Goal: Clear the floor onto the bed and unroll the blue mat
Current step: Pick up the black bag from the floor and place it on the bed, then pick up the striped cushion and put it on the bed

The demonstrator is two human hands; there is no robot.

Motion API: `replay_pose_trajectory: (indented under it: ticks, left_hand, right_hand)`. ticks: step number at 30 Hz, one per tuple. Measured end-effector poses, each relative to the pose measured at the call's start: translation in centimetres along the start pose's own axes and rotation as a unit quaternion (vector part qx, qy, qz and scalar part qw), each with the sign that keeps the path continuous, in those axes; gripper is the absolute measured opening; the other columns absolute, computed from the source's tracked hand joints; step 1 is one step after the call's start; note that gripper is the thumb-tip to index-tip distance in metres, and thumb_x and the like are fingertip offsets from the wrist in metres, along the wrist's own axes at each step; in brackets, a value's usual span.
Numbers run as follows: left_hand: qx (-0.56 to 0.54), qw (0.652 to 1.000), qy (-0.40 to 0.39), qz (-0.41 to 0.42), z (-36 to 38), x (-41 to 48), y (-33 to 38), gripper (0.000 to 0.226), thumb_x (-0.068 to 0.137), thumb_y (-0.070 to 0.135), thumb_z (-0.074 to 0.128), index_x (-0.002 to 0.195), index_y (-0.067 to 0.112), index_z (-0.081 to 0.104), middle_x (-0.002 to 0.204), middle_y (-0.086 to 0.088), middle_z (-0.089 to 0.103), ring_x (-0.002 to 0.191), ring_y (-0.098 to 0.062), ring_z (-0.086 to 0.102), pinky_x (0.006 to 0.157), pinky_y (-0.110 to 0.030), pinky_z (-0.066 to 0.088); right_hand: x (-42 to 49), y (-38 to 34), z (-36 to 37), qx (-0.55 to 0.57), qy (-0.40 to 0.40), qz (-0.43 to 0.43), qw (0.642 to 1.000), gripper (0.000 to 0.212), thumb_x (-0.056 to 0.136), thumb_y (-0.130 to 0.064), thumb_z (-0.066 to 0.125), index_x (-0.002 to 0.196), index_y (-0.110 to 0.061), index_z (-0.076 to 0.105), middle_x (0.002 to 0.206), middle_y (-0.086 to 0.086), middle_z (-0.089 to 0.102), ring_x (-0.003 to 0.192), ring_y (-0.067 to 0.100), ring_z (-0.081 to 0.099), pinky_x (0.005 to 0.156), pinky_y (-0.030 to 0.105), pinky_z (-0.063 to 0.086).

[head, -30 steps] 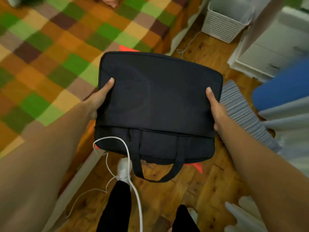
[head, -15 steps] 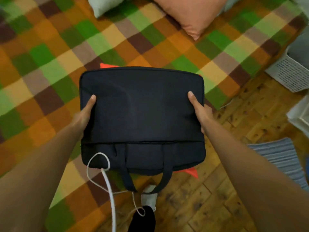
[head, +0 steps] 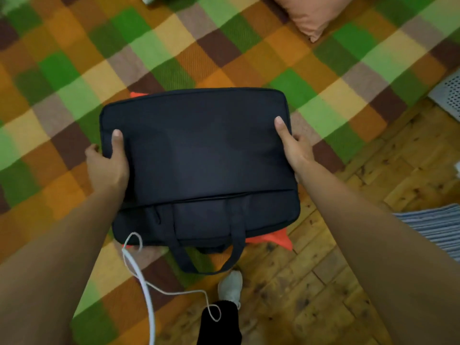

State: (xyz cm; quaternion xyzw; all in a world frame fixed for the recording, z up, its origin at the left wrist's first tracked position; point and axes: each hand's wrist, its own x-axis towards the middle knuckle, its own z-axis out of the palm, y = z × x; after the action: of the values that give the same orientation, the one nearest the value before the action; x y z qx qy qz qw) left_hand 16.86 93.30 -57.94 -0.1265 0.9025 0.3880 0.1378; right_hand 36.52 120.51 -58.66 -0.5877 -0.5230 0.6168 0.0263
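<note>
I hold the black laptop bag flat over the near edge of the checked bed, left hand and right hand clamping its sides. White cable dangles below.

Flat black laptop bag held level over checkered bed, perhaps touching.

i see dim, warm, even lighting with soft shadows and no glare. the whole frame is slightly blurred. wide-angle distortion bends the edges.
</note>
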Motion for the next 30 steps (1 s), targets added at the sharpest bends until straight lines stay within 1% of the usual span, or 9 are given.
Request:
replay_pose_trajectory:
  ticks: [2,5,10,14,17,20,25,28,30]
  left_hand:
    - [0.017,0.998,0.043,0.039,0.5,-1.0,2.2,0.094,0.080,0.078,0.036,0.149,0.015,0.027,0.151,-0.006,0.037,0.139,-0.032,0.034,0.112,-0.047,0.030]
    - [0.000,0.996,0.045,0.082,3.3,-4.5,6.7,0.096,0.078,0.081,0.034,0.151,0.020,0.024,0.156,-0.002,0.030,0.145,-0.033,0.020,0.118,-0.048,0.020]
    - [0.032,0.976,0.004,0.214,9.3,-14.5,12.3,0.085,0.087,0.071,0.034,0.151,0.017,0.023,0.159,-0.003,0.022,0.149,-0.028,0.003,0.120,-0.048,-0.001]
    - [0.079,0.956,-0.064,0.277,16.5,-27.0,14.8,0.086,0.088,0.070,0.035,0.153,0.015,0.019,0.161,-0.006,0.013,0.149,-0.024,-0.004,0.120,-0.049,-0.004]
    - [0.093,0.946,-0.123,0.287,21.9,-35.9,15.5,0.087,0.086,0.071,0.036,0.152,0.016,0.022,0.161,-0.007,0.015,0.149,-0.025,-0.001,0.120,-0.049,-0.001]
    - [0.124,0.918,-0.185,0.327,28.5,-46.9,15.2,0.087,0.085,0.073,0.037,0.150,0.017,0.027,0.156,-0.011,0.027,0.147,-0.031,0.015,0.119,-0.050,0.009]
    - [0.130,0.889,-0.314,0.308,37.4,-61.4,13.3,0.090,0.080,0.078,0.038,0.150,0.022,0.027,0.155,-0.005,0.032,0.143,-0.028,0.027,0.117,-0.047,0.023]
    - [0.131,0.871,-0.352,0.318,41.5,-68.7,11.3,0.084,0.084,0.069,0.046,0.148,0.017,0.031,0.151,-0.005,0.039,0.139,-0.024,0.036,0.111,-0.037,0.029]
    - [0.139,0.859,-0.379,0.314,43.8,-72.6,9.7,0.081,0.085,0.066,0.048,0.148,0.017,0.032,0.151,-0.005,0.039,0.138,-0.024,0.037,0.110,-0.037,0.030]
  right_hand:
    - [0.1,0.3,-1.7,-0.011,0.031,-0.007,0.999,0.103,0.073,-0.078,0.054,0.149,-0.012,0.032,0.152,0.006,0.037,0.137,0.031,0.040,0.109,0.045,0.037]
    - [0.0,0.9,-6.4,-0.011,0.069,-0.017,0.997,0.095,0.079,-0.074,0.052,0.146,-0.009,0.039,0.150,0.010,0.042,0.135,0.030,0.042,0.107,0.040,0.035]
    - [-0.9,2.5,-15.4,0.005,0.085,-0.005,0.996,0.099,0.078,-0.076,0.049,0.148,-0.008,0.035,0.152,0.010,0.038,0.138,0.032,0.038,0.112,0.046,0.033]
    - [-2.4,6.2,-27.4,0.067,0.100,0.005,0.993,0.101,0.076,-0.077,0.052,0.149,-0.010,0.033,0.152,0.009,0.037,0.138,0.033,0.037,0.111,0.049,0.034]
    - [-3.5,9.2,-36.1,0.095,0.127,0.010,0.987,0.103,0.076,-0.076,0.052,0.152,-0.013,0.025,0.157,0.007,0.029,0.143,0.030,0.030,0.113,0.047,0.029]
    - [-4.4,13.6,-46.9,0.121,0.161,0.015,0.979,0.106,0.074,-0.078,0.053,0.153,-0.012,0.024,0.158,0.007,0.027,0.143,0.029,0.030,0.114,0.044,0.028]
    - [-6.3,20.9,-59.7,0.112,0.202,0.027,0.973,0.102,0.073,-0.078,0.053,0.146,-0.009,0.039,0.150,0.008,0.043,0.138,0.026,0.041,0.113,0.037,0.031]
    - [-6.9,25.7,-65.3,0.115,0.206,0.054,0.970,0.123,0.049,-0.096,0.049,0.140,-0.012,0.049,0.142,0.007,0.053,0.131,0.025,0.050,0.112,0.040,0.037]
    - [-7.9,28.4,-68.4,0.135,0.191,0.066,0.970,0.111,0.060,-0.087,0.055,0.142,-0.012,0.046,0.145,0.005,0.050,0.133,0.026,0.047,0.111,0.036,0.035]
